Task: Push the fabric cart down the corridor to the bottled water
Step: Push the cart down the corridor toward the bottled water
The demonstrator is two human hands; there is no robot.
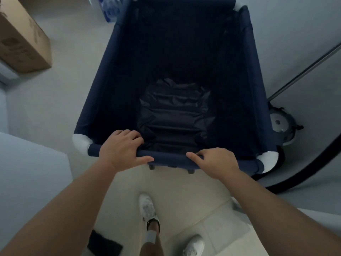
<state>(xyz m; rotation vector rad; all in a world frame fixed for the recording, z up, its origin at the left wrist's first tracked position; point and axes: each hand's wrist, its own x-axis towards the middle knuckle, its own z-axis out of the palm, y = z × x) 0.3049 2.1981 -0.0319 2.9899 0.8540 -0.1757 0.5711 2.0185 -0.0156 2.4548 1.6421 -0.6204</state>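
Head view looks straight down into the cart [114,74], a deep navy fabric bin stretched over a frame with white corner joints. Its walls are smooth and taut; the floor of the bin is crumpled, glossy dark cloth. Nothing else shows inside. Small dark casters peek out under the near rail [171,158].

Both hands are clamped on that near rail. The left hand [121,150] wraps it near the left corner, fingers curled over into the bin, thumb along the outer side. The right hand [215,161] grips it further right, forefinger stretched along the rail.

The cart stands on pale floor directly ahead of the person's white shoes [147,207]. Beyond its far left corner sits the water [110,10], a wrapped pack of blue bottles, touching or just beside the cart's edge; which, I cannot tell.

Room: open floor lies left of the cart up to a box [24,39] of brown cardboard. On the right a round floor base [281,124] with a metal pole [302,71] sits just beside the cart's wall, and a black hose [304,174] curves near the rear right corner.

Print on the box is blurred and unreadable.
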